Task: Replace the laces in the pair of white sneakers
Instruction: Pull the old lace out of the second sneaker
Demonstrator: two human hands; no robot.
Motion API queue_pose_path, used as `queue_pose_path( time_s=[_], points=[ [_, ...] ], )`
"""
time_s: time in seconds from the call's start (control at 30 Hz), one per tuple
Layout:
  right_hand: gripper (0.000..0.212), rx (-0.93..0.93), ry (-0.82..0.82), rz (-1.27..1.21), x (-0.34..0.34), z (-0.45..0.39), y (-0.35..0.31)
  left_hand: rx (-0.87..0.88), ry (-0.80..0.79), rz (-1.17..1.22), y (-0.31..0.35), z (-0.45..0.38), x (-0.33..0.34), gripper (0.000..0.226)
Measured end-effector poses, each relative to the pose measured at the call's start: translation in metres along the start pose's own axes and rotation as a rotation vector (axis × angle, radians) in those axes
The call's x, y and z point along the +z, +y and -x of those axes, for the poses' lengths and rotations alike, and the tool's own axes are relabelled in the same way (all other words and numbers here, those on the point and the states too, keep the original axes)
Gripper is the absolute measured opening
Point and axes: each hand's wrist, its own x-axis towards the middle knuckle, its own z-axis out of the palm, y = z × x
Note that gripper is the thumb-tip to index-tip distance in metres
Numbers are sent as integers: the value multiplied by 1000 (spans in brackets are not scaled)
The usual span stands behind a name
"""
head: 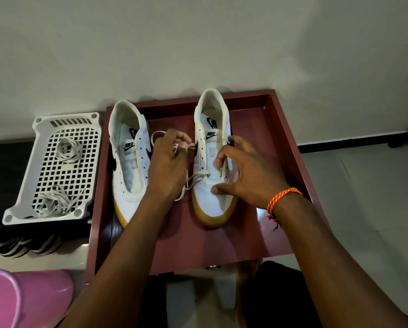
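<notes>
Our left hand pinched the cream flat lace at frame centre; our right hand, fingers curled, gripped the right white gum-soled sneaker. We judged the lace might slip its lowest eyelets if we tugged unevenly. Both sneakers stood in a maroon wooden tray on pale floor tiles, beside a white plastic basket at left holding loose laces.

**Count of things around the red tray**

One red tray holds two white sneakers. One lace is threaded through the right sneaker's lowest eyelets. Two hands are over the tray. Left of the tray sits one white basket containing two lace bundles. One pink container stands below the basket. One orange wristband circles the right wrist.
</notes>
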Motion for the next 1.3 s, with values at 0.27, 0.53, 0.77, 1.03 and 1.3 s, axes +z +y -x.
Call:
queue_pose_path(
  time_s=[0.27, 0.53, 0.77, 1.03, 1.3],
  points=[
    [34, -107, 276, 160, 36, -2, -15, 98, 37, -194, -2, 2, 3, 29],
    [8, -76, 489, -29, 37, -9, -15, 276, -122, -139, 10, 7, -1, 37],
    [13, 19, 688, -102, 11, -14, -5, 312, -169, -357, 5, 10, -4, 32],
    [23, -7, 714, -300, -4, -6, -16, 246, -55, -227, 11, 11, 0, 46],
    [16, -56, 183, 8, 17, 0, -14, 211, 98, -305, 8, 3, -8, 35]
  ],
)
